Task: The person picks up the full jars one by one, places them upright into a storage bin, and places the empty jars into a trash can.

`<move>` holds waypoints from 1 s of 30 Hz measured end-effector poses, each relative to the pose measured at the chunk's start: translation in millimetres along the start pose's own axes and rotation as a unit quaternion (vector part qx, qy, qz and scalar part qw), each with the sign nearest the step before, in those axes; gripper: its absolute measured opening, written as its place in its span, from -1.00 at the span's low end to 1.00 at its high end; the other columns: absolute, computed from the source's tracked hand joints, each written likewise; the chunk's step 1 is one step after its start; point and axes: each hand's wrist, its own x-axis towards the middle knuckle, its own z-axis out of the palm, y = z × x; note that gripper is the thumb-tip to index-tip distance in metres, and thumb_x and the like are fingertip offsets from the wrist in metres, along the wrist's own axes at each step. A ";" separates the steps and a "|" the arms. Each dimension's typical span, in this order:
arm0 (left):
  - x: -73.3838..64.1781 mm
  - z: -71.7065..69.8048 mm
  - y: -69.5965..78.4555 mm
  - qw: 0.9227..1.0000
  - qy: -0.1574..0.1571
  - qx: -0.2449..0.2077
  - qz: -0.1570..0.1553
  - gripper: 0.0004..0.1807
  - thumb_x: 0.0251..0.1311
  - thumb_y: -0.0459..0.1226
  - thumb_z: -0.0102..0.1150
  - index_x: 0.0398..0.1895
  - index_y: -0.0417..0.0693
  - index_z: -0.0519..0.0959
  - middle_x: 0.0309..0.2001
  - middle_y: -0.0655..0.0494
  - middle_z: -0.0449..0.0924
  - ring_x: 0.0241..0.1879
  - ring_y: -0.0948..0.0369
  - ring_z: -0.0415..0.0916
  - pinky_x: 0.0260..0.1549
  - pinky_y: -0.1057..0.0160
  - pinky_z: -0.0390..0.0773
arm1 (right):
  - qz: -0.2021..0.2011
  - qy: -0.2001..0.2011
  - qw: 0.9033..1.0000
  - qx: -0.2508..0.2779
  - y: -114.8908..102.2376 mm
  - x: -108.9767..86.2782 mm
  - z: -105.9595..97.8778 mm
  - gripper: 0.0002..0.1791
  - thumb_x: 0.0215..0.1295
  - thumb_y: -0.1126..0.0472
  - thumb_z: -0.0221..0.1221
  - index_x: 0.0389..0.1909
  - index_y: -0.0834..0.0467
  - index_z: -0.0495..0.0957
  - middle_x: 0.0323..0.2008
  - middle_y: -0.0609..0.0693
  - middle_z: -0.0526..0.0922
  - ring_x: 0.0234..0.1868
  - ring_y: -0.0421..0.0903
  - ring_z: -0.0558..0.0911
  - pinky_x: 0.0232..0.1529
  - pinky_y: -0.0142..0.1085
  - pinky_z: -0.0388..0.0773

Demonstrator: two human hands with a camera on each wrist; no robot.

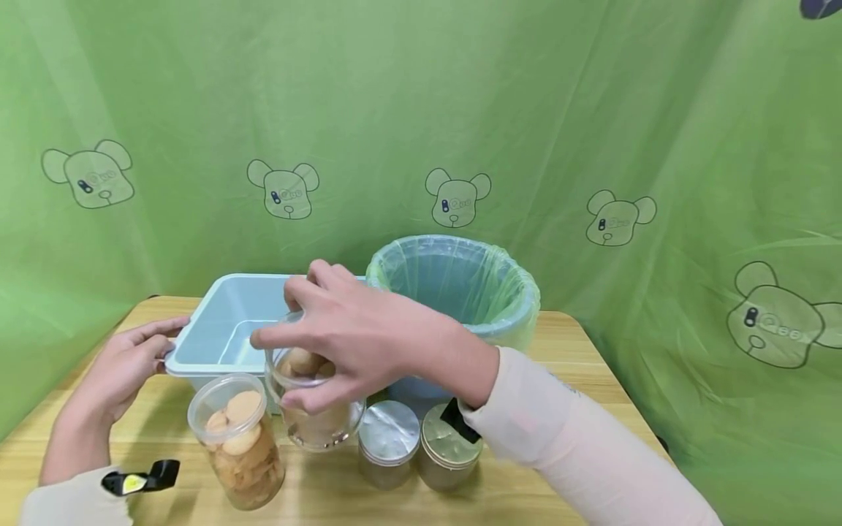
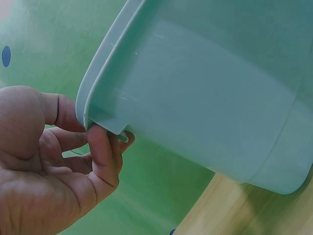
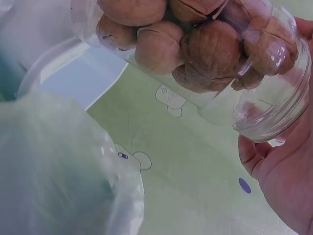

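Observation:
My left hand (image 1: 121,372) pinches the left rim of a light blue plastic basin (image 1: 246,303); the left wrist view shows thumb and fingers around the edge of the basin (image 2: 195,93). From above, my right hand (image 1: 375,329) grips the top end of a clear jar of walnuts (image 1: 319,427). It sits in front of the basin in the head view, its upper part partly hidden by the hand. Close up, several brown walnuts (image 3: 210,51) show through the clear wall, with my right hand (image 3: 293,166) around the neck end.
Left of the walnut jar stands a clear jar of round biscuits (image 1: 243,467). To its right are two silver-lidded jars (image 1: 389,435). A blue bin with a green liner (image 1: 520,299) stands behind them on the wooden table (image 1: 559,409). A green curtain (image 1: 381,109) hangs behind.

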 end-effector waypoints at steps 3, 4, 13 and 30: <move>0.2 0.1 -0.4 1.000 0.000 -0.001 -0.001 -0.43 0.47 -0.41 -0.21 0.50 -0.48 0.18 -0.07 0.61 0.49 -0.21 0.37 0.61 -0.26 0.33 0.64 | 0.011 -0.007 1.000 0.001 6.6 2.8 -4.8 -0.41 0.31 -0.40 0.08 0.24 -0.20 0.52 -0.16 -0.03 0.45 -0.22 -0.05 0.33 -0.20 -0.22 0.28; 0.3 0.1 -0.5 1.000 0.000 -0.001 -0.001 -0.43 0.46 -0.41 -0.21 0.50 -0.48 0.18 -0.07 0.61 0.49 -0.21 0.37 0.61 -0.26 0.33 0.64 | 0.015 -0.010 1.000 0.001 8.9 3.9 -6.2 -0.40 0.31 -0.40 0.07 0.25 -0.20 0.52 -0.17 -0.03 0.44 -0.22 -0.05 0.33 -0.19 -0.22 0.27; 0.8 -0.6 -1.6 1.000 0.000 -0.004 -0.007 -0.43 0.46 -0.42 -0.19 0.50 -0.47 0.19 -0.08 0.63 0.48 -0.22 0.38 0.60 -0.26 0.32 0.64 | 0.066 -0.047 0.997 0.007 28.4 18.5 -10.5 -0.40 0.34 -0.39 0.05 0.29 -0.22 0.47 -0.15 -0.07 0.42 -0.17 -0.04 0.29 -0.15 -0.22 0.25; 0.9 -2.3 -1.9 1.000 -0.003 -0.007 -0.012 -0.42 0.47 -0.39 -0.19 0.51 -0.44 0.19 -0.03 0.60 0.48 -0.17 0.38 0.60 -0.24 0.31 0.64 | 0.176 -0.122 0.976 -0.029 53.5 58.5 3.8 -0.41 0.34 -0.48 -0.03 0.30 -0.34 0.34 0.03 -0.02 0.38 -0.06 -0.02 0.30 -0.10 -0.26 0.29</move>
